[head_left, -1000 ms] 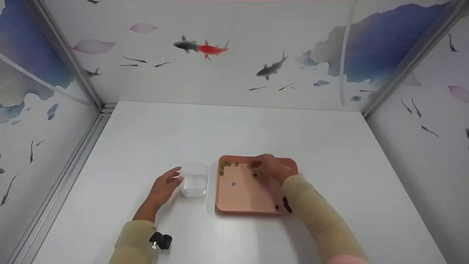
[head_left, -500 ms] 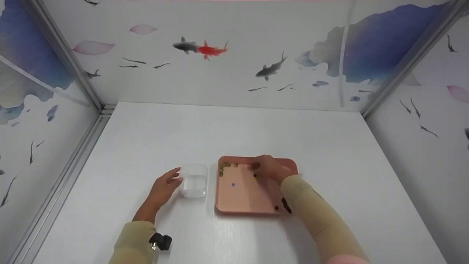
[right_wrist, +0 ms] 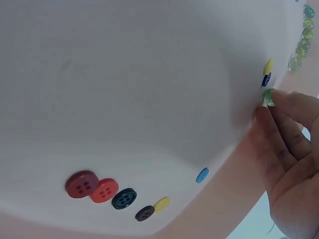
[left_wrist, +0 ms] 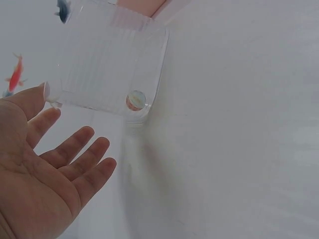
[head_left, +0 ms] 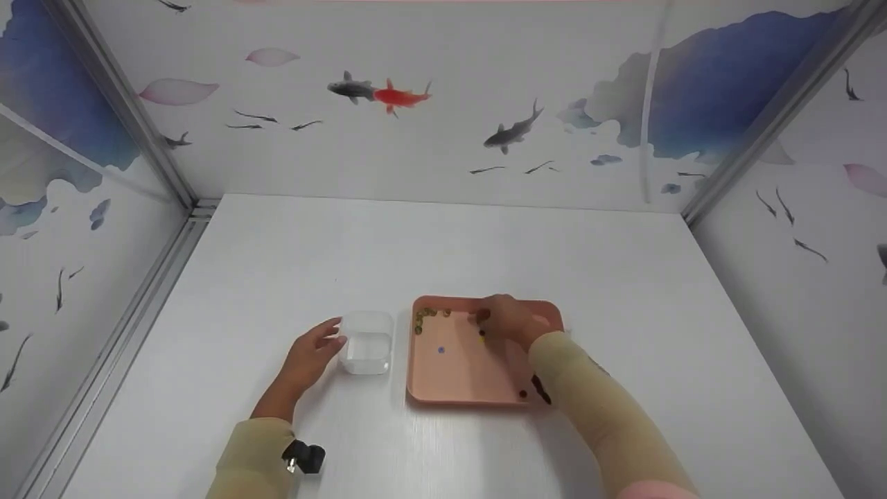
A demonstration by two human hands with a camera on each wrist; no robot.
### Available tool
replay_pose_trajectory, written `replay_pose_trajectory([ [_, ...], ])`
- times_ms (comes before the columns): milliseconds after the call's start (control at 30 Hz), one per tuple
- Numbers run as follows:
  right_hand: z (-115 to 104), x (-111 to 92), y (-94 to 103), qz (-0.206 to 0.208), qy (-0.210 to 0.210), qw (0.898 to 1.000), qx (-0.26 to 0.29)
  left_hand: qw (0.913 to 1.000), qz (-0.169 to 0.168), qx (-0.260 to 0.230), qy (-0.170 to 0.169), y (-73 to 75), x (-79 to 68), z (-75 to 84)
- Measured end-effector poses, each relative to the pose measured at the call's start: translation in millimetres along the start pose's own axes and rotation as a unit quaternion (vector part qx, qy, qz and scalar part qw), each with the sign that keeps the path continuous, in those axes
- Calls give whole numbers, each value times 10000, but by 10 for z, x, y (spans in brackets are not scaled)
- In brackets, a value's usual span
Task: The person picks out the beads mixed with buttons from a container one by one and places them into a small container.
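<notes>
Marble (right_wrist: pixel 269 97), a greenish one, is pinched between the thumb and fingers of our right hand (head_left: pixel 509 320), at the far side of the pink tray (head_left: pixel 450 381) with buttons (right_wrist: pixel 82 184) and more marbles (right_wrist: pixel 303 47). Our left hand (head_left: pixel 312 355), fingers loosely spread, touches the clear box (head_left: pixel 367 362); looks like one round piece (left_wrist: pixel 135 100) inside, hard to be sure.

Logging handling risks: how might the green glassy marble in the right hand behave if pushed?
The green glassy marble would likely roll, being rounded. Its shiny surface may prove slippery in the right hand. The pink rectangular tray, being rimmed, would probably contain it.
</notes>
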State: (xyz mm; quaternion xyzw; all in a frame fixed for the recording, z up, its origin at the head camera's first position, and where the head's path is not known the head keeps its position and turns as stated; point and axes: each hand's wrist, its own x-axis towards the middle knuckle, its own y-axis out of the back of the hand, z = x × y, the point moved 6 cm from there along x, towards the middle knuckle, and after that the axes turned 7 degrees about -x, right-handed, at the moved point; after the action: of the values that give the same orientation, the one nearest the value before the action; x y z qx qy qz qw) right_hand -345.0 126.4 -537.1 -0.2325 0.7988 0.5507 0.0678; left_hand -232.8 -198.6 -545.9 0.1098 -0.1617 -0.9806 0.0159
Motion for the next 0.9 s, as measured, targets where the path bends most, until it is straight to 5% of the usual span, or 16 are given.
replay_pose_trajectory([
  [567,55,-32,12,-20,-55,9997,247,10000,-47,11,28,-19,12,-17],
  [900,-41,-91,96,356,411,9985,114,10000,-41,-5,70,-10,2,-22],
])
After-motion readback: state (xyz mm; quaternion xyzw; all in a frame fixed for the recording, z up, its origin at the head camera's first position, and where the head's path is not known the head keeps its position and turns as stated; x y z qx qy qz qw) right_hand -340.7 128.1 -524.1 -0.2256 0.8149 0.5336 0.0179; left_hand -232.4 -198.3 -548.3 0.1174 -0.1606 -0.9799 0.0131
